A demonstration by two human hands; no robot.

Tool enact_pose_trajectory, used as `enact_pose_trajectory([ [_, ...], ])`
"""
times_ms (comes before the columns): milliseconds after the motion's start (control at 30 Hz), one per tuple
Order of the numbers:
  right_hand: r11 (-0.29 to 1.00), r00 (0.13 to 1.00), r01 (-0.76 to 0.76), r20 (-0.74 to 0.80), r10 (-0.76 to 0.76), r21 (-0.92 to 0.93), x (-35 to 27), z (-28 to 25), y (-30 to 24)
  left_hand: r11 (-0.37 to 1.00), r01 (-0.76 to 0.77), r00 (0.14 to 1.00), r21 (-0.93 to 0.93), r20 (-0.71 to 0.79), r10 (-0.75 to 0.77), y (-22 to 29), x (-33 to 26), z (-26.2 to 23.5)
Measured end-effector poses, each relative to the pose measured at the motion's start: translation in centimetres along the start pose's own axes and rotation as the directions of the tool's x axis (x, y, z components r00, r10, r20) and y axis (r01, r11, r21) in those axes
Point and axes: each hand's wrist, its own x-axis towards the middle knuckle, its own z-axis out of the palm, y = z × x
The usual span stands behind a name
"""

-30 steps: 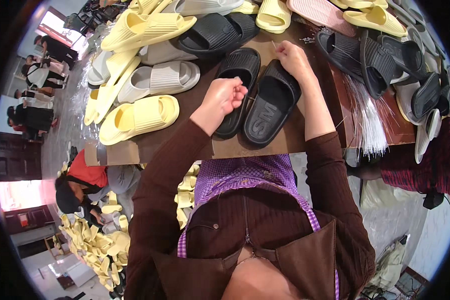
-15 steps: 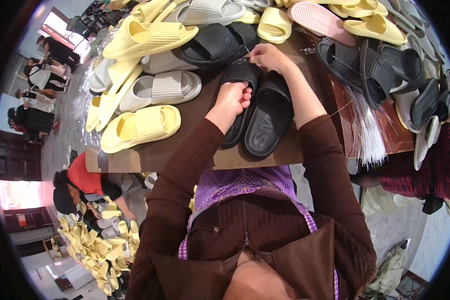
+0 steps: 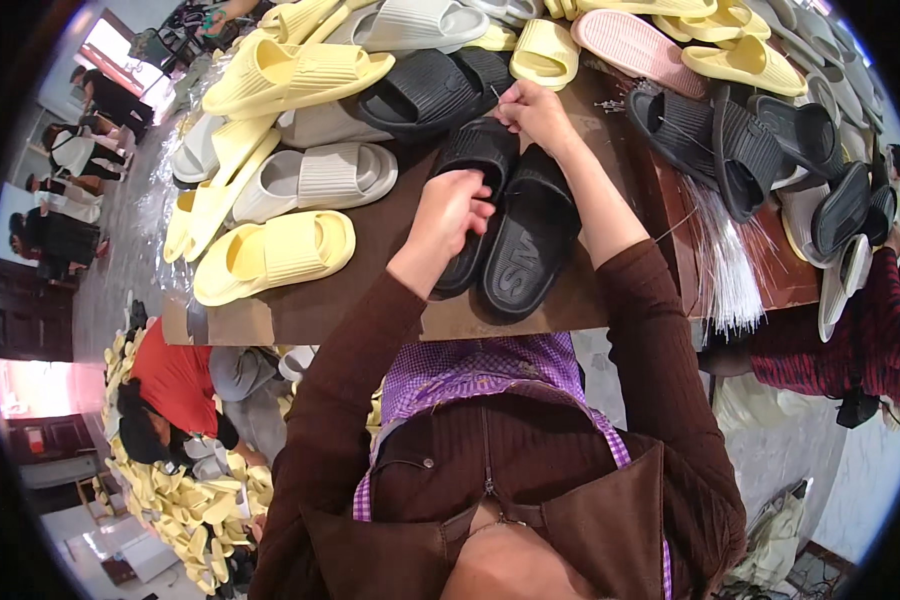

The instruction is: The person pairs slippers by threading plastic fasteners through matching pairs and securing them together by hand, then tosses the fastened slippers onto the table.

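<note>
A pair of black slide slippers lies side by side before me, the left slipper (image 3: 478,150) and the right slipper (image 3: 532,235). Over the left slipper's side and opening is my left hand (image 3: 452,215), its fingers loosely curled and apart, gripping nothing visible. My right hand (image 3: 535,110) is at the far ends of the pair, thumb and forefinger pinched together. A thin strand shows at those fingertips; how it runs to the slippers is hard to make out.
Yellow slippers (image 3: 280,255) and grey slippers (image 3: 315,180) lie to the left. More black slippers (image 3: 745,150), a pink slipper (image 3: 638,48) and a bundle of white plastic strands (image 3: 725,275) are on the right. A person in red (image 3: 175,390) bends by a floor pile of yellow slippers (image 3: 195,505).
My left hand has loosened from the left slipper's strap and shifted slightly left and down. The right hand stays near the toes, still pinching. The person in red has bent lower.
</note>
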Motion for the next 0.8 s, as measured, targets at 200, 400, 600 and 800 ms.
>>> enact_pose_trajectory([
  [200, 0.965, 0.987, 0.1, 0.095, -0.126, 0.243, -2.5, 2.6, -3.5, 0.336, -0.735, 0.558, 0.59, 0.244, 0.793, 2.6, 2.0, -2.0],
  [400, 0.924, 0.959, 0.091, 0.216, -0.181, 0.371, -4.7, 4.2, -4.0, 0.422, -0.666, 0.713, 0.615, 0.358, 0.603, 2.4, 1.7, -4.2],
  [600, 0.941, 0.97, 0.109, 0.174, -0.172, 0.321, -6.1, 5.5, -3.1, 0.711, -0.492, 0.868, 0.502, 0.215, 0.448, 2.6, 0.3, -4.0],
  [800, 0.949, 0.993, 0.111, 0.011, -0.119, 0.294, -8.4, 4.5, -3.7, 0.877, -0.396, 0.918, 0.271, 0.117, 0.378, 3.0, -1.0, -3.5],
])
